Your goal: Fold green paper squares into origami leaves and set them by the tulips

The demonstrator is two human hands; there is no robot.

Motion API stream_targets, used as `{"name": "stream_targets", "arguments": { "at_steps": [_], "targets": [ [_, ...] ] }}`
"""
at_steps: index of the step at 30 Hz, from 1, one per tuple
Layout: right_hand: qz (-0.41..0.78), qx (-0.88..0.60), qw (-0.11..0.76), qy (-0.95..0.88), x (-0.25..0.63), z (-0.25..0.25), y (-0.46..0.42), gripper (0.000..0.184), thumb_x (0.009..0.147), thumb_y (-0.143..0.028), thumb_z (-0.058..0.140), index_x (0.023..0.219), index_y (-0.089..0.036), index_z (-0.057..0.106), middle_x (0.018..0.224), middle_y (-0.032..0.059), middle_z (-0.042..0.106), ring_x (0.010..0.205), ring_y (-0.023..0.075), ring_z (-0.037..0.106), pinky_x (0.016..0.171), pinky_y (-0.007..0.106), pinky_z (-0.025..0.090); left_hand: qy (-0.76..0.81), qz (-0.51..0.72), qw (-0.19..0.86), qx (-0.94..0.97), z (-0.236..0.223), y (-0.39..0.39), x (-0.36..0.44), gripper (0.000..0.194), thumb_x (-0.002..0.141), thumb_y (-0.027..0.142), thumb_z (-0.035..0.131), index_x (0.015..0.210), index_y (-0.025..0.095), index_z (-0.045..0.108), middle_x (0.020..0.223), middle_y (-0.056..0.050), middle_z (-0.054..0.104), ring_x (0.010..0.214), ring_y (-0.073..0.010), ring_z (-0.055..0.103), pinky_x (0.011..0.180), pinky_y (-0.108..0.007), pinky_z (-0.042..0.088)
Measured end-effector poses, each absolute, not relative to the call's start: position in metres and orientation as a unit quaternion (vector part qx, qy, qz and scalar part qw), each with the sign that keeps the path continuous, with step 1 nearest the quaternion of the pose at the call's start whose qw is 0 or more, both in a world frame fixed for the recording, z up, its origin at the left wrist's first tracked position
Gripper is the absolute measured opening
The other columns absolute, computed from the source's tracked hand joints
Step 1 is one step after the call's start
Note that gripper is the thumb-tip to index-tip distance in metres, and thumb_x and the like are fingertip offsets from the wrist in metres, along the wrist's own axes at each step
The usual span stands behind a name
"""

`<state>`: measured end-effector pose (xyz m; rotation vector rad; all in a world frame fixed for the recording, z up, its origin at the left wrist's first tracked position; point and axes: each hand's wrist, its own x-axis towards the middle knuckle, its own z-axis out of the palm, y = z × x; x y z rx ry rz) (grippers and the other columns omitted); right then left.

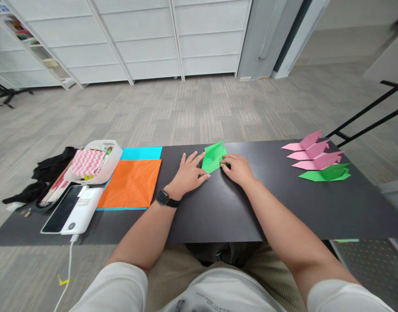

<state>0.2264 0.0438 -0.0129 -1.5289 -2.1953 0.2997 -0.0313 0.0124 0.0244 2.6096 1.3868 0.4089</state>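
A green folded sheet of paper (214,157) lies near the far edge of the dark table, between my two hands. My left hand (187,177) is open with its fingers spread, the fingertips and thumb at the paper's left edge. At the right edge, my right hand (237,168) has its fingers curled in and closed on the paper's border. On the right part of the table stand three pink folded paper shapes (311,152) with pointed ends, in a slanted row. A green folded paper shape (327,173) of similar form is nearest me in that row.
Orange paper sheets (130,184) lie over blue sheets (142,153) on the left. Beyond them are a white basket (112,160) with a pink zigzag-patterned item, a phone (60,210), a white power bank (83,210) with a cable, and black cloth (54,164).
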Motion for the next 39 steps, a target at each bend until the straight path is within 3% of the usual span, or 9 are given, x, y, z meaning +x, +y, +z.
{"name": "stream_targets", "arguments": {
  "at_steps": [8,11,15,20,27,39],
  "targets": [
    [0.101,-0.548,0.226,-0.799,0.228,-0.015,0.046,0.022,0.097,-0.03,0.062,0.108,-0.026,0.082,0.134,0.0072,0.075,0.126,0.0302,0.066,0.113,0.051,0.048,0.445,0.151,0.074,0.88,0.032,0.011,-0.032,0.025,0.1,0.046,0.069,0.09,0.033,0.087,0.171,0.002,0.045,0.161,-0.0362,0.035,0.134,-0.071,0.013],
    [0.105,-0.544,0.223,-0.802,0.229,-0.015,0.045,0.022,0.097,-0.031,0.063,0.108,-0.025,0.082,0.136,0.0084,0.074,0.128,0.0308,0.065,0.114,0.052,0.047,0.448,0.189,0.076,0.871,0.035,0.012,-0.033,0.024,0.103,0.043,0.065,0.098,0.031,0.085,0.166,0.001,0.052,0.156,-0.0302,0.043,0.135,-0.063,0.02],
    [0.118,-0.537,0.218,-0.806,0.227,-0.013,0.044,0.018,0.097,-0.032,0.065,0.104,-0.027,0.081,0.138,0.0062,0.074,0.136,0.0333,0.062,0.119,0.061,0.039,0.476,0.265,0.087,0.834,0.035,0.018,-0.036,0.028,0.109,0.034,0.05,0.112,0.026,0.077,0.149,-0.005,0.067,0.139,-0.0225,0.059,0.13,-0.049,0.036],
    [0.149,-0.492,0.216,-0.83,0.224,-0.012,0.042,0.01,0.095,-0.029,0.07,0.088,-0.028,0.077,0.131,0.0019,0.078,0.139,0.0324,0.061,0.123,0.069,0.028,0.539,0.245,0.09,0.801,0.026,0.025,-0.038,0.019,0.104,0.025,0.053,0.108,0.022,0.071,0.113,-0.007,0.076,0.109,-0.0242,0.068,0.104,-0.041,0.053],
    [0.165,-0.451,0.23,-0.846,0.226,-0.016,0.044,0.006,0.092,-0.027,0.074,0.086,-0.027,0.076,0.128,0.0026,0.079,0.136,0.0315,0.063,0.123,0.068,0.031,0.515,0.2,0.121,0.824,0.016,0.027,-0.037,0.012,0.1,0.023,0.058,0.095,0.022,0.069,0.098,-0.006,0.072,0.095,-0.0231,0.067,0.092,-0.039,0.054],
    [0.161,-0.422,0.225,-0.863,0.226,-0.019,0.045,0.006,0.092,-0.025,0.075,0.087,-0.028,0.076,0.129,0.0016,0.079,0.134,0.0314,0.065,0.121,0.064,0.038,0.492,0.167,0.121,0.846,0.012,0.027,-0.033,0.01,0.1,0.024,0.063,0.098,0.021,0.072,0.101,-0.006,0.071,0.095,-0.023,0.066,0.095,-0.04,0.053]
  ]
}}
